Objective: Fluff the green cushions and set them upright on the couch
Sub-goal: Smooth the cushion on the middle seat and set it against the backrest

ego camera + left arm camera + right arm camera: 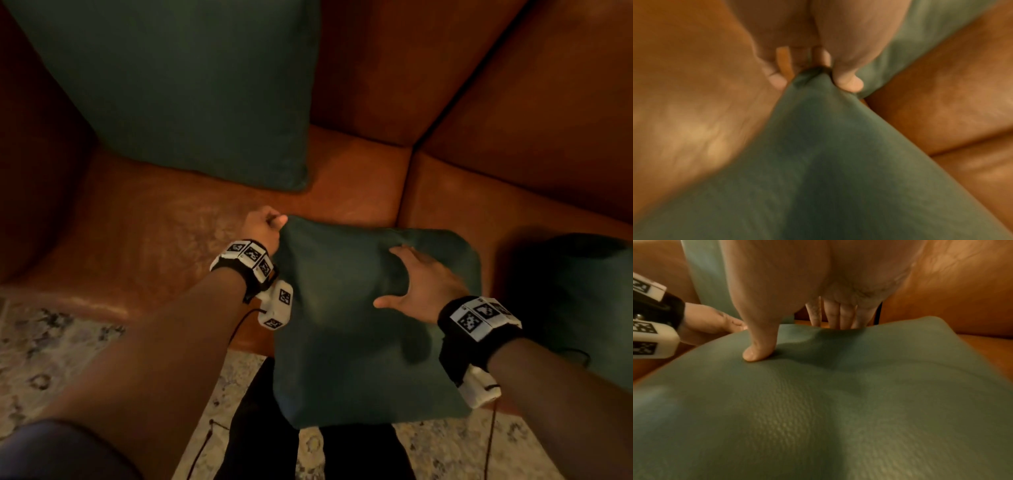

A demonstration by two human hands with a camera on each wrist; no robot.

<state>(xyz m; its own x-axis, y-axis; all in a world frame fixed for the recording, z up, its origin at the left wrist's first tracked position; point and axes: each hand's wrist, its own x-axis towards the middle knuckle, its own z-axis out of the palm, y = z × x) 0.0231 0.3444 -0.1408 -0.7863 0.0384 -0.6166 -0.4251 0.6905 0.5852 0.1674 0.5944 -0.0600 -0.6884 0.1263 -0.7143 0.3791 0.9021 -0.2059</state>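
A green cushion [356,325] hangs over the front edge of the brown leather couch [171,240], held between both hands. My left hand [265,228] grips its far left corner [807,78], fingers curled round the bunched fabric. My right hand [421,281] lies flat on the cushion's top face, fingers straight and spread, thumb [758,352] pressing a dent into the cover [838,402]. A larger green cushion [178,85] stands upright against the couch's back left corner. A third green cushion [582,294] lies on the seat at the right.
The couch's backrest [513,102] runs along the top, with a seam between two seat pads [406,185]. A patterned rug [68,359] covers the floor in front. Thin black cables [489,442] hang from the wrist cameras near my dark trouser legs [260,428].
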